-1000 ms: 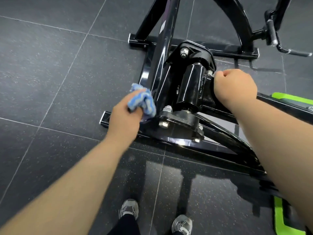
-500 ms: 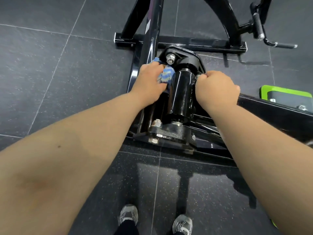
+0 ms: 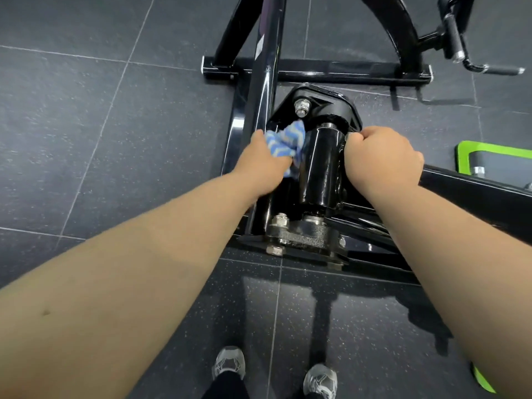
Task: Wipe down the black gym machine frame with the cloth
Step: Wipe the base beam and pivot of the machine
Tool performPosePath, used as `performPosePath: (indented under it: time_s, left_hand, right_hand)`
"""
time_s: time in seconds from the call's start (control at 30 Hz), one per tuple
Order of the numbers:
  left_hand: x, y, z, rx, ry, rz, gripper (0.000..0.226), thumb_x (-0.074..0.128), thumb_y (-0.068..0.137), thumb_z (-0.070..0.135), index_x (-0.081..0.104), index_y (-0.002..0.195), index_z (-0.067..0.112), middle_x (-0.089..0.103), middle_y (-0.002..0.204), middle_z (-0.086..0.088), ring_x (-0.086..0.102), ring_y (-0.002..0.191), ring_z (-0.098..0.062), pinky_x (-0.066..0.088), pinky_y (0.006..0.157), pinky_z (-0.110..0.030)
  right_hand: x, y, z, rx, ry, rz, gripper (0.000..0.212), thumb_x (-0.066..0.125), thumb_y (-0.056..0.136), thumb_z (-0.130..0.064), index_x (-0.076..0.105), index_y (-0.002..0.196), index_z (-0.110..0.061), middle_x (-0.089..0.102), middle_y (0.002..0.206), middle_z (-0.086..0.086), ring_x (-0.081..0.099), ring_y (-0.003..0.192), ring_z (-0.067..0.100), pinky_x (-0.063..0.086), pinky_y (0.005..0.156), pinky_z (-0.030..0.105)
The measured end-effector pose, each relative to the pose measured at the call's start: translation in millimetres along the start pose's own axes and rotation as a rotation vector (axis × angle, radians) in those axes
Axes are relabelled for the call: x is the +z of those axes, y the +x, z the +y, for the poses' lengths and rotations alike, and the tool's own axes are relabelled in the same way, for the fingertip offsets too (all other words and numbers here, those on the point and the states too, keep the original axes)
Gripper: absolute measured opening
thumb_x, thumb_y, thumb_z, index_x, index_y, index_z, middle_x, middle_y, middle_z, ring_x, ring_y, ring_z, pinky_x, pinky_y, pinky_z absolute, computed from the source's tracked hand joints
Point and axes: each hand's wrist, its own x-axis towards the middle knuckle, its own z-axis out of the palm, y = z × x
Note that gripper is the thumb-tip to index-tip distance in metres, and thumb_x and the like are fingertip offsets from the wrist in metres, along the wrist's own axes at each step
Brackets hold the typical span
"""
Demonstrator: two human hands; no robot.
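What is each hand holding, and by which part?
Left hand grips the cloth by its bunched lower end, pressed against the cylinder. Right hand is curled at the cylinder's right side; whether it grips anything is hidden.

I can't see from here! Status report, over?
Left grip holds cloth against frame cylinder. Right grip curled beside cylinder, hold hidden. Nothing in the way.

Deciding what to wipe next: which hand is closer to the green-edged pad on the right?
Right. The right hand, curled on the frame, sits left of the green-edged pad; the left hand, holding the cloth, is farther left, across the black cylinder.
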Motion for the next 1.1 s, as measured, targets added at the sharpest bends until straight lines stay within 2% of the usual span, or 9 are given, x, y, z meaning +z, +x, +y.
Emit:
performPosePath:
  time_s: [0.17,0.3,0.4,0.5,0.7,0.8,0.93,1.03,1.1]
  left_hand:
    - [-5,35,9,-0.215,-0.227,-0.024,0.026,0.057,0.089,0.039,0.056,0.087,0.013,0.056,0.069,-0.007,0.048,0.047,-0.016,0.035,0.041,-0.015]
    - [-10,14,-3,-0.094,-0.168,-0.103,0.018,0.055,0.09,0.029,0.052,0.075,0.021,0.05,0.057,0.0,0.045,0.037,-0.008,0.035,0.038,-0.014]
    - [-12,-20,-28,0.039,-0.085,-0.191,0.019,0.059,0.078,0.031,0.06,0.097,0.025,0.067,0.086,0.007,0.065,0.081,-0.008,0.054,0.087,-0.031]
    - [-13,-35,-32,0.01,0.204,-0.23,0.045,0.057,0.087,0.029,0.04,0.129,0.027,0.059,0.1,0.014,0.054,0.101,-0.019,0.029,0.112,-0.048]
    - [-3,5,8,-0.096,-0.064,-0.061,0.05,0.053,0.072,0.038,0.059,0.105,0.001,0.061,0.09,-0.012,0.055,0.071,-0.021,0.036,0.058,-0.025]
    - [-4,29,22,-0.187,-0.149,-0.041,0.016,0.054,0.088,0.027,0.058,0.091,0.012,0.061,0.072,0.001,0.046,0.06,-0.018,0.032,0.048,-0.02]
    - [-2,32,22,-0.167,-0.03,-0.035,0.019,0.065,0.081,0.028,0.056,0.092,0.015,0.055,0.074,-0.005,0.051,0.055,-0.02,0.038,0.038,-0.02]
    - [3,5,5,-0.093,0.185,-0.047,0.064,0.07,0.063,0.036,0.049,0.117,0.01,0.061,0.105,-0.006,0.061,0.094,-0.027,0.051,0.087,-0.043]
    - [2,-16,-11,-0.122,0.255,-0.087,0.077,0.071,0.068,0.034,0.034,0.133,0.016,0.058,0.117,-0.001,0.055,0.109,-0.026,0.026,0.112,-0.054]
  right_hand:
    - [1,1,0,0.015,0.021,0.009,0.03,0.036,0.089,-0.024,0.062,0.079,-0.014,0.047,0.063,-0.003,0.034,0.056,0.014,0.028,0.076,0.037]
    - [1,0,-1,0.024,0.032,0.022,0.029,0.036,0.089,-0.024,0.057,0.072,-0.013,0.05,0.064,-0.001,0.037,0.057,0.014,0.029,0.076,0.037]
    - [1,0,0,0.022,0.032,0.025,0.03,0.036,0.089,-0.025,0.058,0.073,-0.013,0.051,0.064,-0.001,0.038,0.057,0.015,0.029,0.077,0.037]
    - [1,0,1,0.014,0.022,0.022,0.032,0.035,0.092,-0.026,0.062,0.078,-0.014,0.049,0.063,-0.002,0.036,0.056,0.014,0.028,0.077,0.037]
    - [1,1,-2,0.019,0.017,0.013,0.033,0.035,0.093,-0.029,0.065,0.083,-0.016,0.047,0.063,-0.003,0.041,0.064,0.024,0.027,0.078,0.037]
    - [3,2,-2,0.021,0.015,0.02,0.032,0.036,0.093,-0.028,0.064,0.082,-0.017,0.047,0.062,-0.004,0.036,0.057,0.017,0.027,0.078,0.036]
    - [1,2,-1,0.027,0.02,0.024,0.032,0.036,0.092,-0.028,0.061,0.078,-0.015,0.048,0.062,-0.003,0.036,0.057,0.017,0.027,0.077,0.036]
    - [0,0,0,0.019,0.019,0.024,0.032,0.036,0.093,-0.027,0.059,0.076,-0.013,0.047,0.062,-0.003,0.035,0.056,0.015,0.027,0.076,0.036]
    - [1,1,1,0.017,0.021,0.024,0.033,0.035,0.093,-0.027,0.06,0.076,-0.013,0.048,0.062,-0.002,0.034,0.056,0.013,0.026,0.076,0.036]
